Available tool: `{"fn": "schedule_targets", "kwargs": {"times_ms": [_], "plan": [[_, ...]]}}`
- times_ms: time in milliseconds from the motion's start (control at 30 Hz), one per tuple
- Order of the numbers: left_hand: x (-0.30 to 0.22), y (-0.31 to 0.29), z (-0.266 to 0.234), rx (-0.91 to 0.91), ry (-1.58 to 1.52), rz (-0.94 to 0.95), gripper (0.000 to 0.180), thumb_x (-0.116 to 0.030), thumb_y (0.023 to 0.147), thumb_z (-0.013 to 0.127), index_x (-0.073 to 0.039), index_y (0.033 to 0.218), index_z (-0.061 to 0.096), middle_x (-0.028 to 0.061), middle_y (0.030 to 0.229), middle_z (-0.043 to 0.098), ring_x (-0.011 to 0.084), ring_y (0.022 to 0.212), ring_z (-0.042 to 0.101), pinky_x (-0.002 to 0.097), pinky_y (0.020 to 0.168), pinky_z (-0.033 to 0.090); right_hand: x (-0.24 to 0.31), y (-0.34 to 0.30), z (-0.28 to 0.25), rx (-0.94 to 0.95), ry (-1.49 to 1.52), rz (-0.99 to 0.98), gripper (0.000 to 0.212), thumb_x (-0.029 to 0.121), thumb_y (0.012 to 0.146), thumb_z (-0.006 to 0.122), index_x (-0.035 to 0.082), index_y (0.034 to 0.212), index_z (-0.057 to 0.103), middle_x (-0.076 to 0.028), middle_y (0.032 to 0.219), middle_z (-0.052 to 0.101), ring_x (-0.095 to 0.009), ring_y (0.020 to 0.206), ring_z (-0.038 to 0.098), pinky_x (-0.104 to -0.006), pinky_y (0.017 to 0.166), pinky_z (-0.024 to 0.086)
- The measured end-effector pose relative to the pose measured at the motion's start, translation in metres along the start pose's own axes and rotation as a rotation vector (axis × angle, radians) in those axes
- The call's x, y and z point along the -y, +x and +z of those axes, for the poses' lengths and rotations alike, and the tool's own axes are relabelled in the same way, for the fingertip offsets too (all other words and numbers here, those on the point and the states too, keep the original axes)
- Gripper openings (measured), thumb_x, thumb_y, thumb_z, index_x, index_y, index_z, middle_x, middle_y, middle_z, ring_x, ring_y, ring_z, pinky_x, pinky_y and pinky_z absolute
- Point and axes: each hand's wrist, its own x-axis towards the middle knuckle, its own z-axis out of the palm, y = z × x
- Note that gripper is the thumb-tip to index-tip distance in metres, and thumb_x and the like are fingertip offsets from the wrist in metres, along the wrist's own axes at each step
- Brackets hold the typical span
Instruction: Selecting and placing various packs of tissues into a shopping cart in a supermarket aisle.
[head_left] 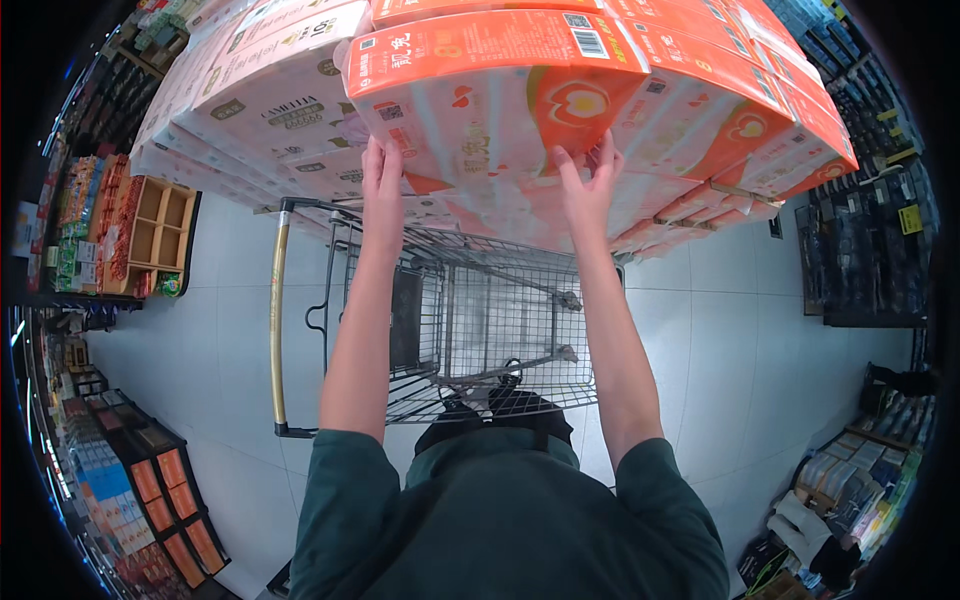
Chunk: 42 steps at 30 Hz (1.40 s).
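A large orange-and-pink pack of tissues (480,110) juts from the front of a high stack, directly ahead of me. My left hand (383,172) is at its lower left corner, fingers close together against the wrapper. At the lower right corner is my right hand (590,172), its thumb on the front face and its fingers round the side. Both arms reach out above a wire shopping cart (515,325), which stands between me and the stack. The undersides of the pack and parts of my fingertips are hidden.
Paler tissue packs (270,110) are piled on the left, more orange packs (730,110) on the right. The cart's gold handle (278,325) points left. Wooden shelving (160,230), an orange-fronted display (170,500) and dark racks (865,250) flank the tiled floor (740,340).
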Motion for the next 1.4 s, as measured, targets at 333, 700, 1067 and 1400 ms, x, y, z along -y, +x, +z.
{"fn": "schedule_targets", "kwargs": {"times_ms": [333, 700, 1067, 1400], "plan": [[-0.038, -0.21, -0.08, 0.207, 0.208, 0.012, 0.1, -0.025, 0.075, 0.084, 0.0, 0.153, 0.028, 0.0194, 0.156, 0.028, 0.0287, 0.138, 0.043, 0.0426, 0.109, 0.041, 0.064, -0.103, -0.041, 0.272, -0.07, 0.184, 0.059, 0.018, 0.093, 0.072, -0.003, 0.137, 0.039, -0.017, 0.125, 0.043, -0.029, 0.12, 0.047, -0.0413, 0.104, 0.041], [0.128, -0.223, -0.092, 0.0, 0.665, -0.428, 0.096, -0.019, 0.076, 0.078, -0.018, 0.159, 0.031, 0.0199, 0.128, 0.049, 0.0353, 0.117, 0.056, 0.0432, 0.102, 0.047, -0.083, -0.263, -0.114, 1.273, -0.793, 0.461, 0.063, 0.048, 0.098, 0.058, 0.007, 0.145, 0.049, -0.022, 0.138, 0.048, -0.038, 0.131, 0.047, -0.0448, 0.109, 0.042], [0.28, -0.206, -0.114, 0.129, 1.063, -0.444, 0.097, -0.024, 0.078, 0.079, -0.02, 0.159, 0.025, 0.0266, 0.131, 0.043, 0.0482, 0.115, 0.051, 0.0539, 0.101, 0.045, -0.118, -0.318, -0.189, 1.138, -0.753, 0.713, 0.053, 0.046, 0.098, 0.06, 0.004, 0.131, 0.061, -0.022, 0.122, 0.062, -0.036, 0.111, 0.063, -0.0427, 0.097, 0.051], [0.25, -0.225, -0.092, -0.054, 1.171, -0.118, 0.081, -0.016, 0.082, 0.076, -0.012, 0.153, 0.038, 0.0327, 0.152, 0.026, 0.0494, 0.137, 0.034, 0.0528, 0.114, 0.033, -0.11, -0.32, -0.223, 0.999, -0.672, 0.78, 0.051, 0.043, 0.097, 0.063, 0.004, 0.129, 0.063, -0.021, 0.121, 0.063, -0.031, 0.106, 0.064, -0.0408, 0.095, 0.052]]}}
